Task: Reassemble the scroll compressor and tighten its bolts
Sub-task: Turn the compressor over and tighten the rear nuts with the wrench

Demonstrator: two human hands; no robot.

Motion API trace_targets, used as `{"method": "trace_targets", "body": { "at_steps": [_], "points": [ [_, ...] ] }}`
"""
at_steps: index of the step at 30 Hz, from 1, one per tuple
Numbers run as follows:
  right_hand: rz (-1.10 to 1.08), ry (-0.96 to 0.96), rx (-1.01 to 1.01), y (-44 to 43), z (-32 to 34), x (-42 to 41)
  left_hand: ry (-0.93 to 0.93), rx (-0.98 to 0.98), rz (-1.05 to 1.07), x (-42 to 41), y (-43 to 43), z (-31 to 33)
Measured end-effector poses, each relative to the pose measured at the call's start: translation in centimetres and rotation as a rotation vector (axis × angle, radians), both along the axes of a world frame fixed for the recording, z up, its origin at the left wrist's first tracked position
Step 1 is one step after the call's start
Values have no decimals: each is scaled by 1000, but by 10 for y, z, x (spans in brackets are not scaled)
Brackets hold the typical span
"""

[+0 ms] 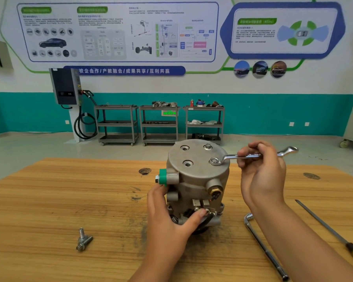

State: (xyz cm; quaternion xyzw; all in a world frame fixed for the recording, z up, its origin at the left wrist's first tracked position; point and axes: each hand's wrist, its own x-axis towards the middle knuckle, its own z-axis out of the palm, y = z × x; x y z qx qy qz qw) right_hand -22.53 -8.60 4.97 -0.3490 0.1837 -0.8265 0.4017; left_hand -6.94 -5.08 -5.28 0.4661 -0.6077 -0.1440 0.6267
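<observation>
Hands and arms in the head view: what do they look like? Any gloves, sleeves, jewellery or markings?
The left hand and right hand are bare, with no gloves. The left forearm and right forearm are bare too, down to the bottom edge of the frame; no sleeve shows. No ring, watch, wristband or marking is visible.

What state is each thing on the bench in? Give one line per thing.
Compressor, upright, steadied by left hand.
Wrench, held by right hand, ring end on front-right bolt.
Rear bolt, seated in cover.
Left holes, empty.
Loose bolts, lying on table.
Socket wrench, lying unused.
Screwdriver, lying unused.
</observation>
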Motion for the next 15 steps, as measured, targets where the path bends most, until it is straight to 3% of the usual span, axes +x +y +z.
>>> {"method": "trace_targets", "body": {
  "at_steps": [4,9,11,15],
  "points": [
    [6,-47,-59,6,-6,8,3,-5,6,1,-1,-1],
    [-109,90,-124,14,-9,16,13,-12,20,1,-2,-2],
    [-221,226,-230,19,-12,22,21,-17,24,1,-2,-2],
    [-466,679,-503,30,-26,37,22,-20,24,1,-3,-3]
  ]
}}
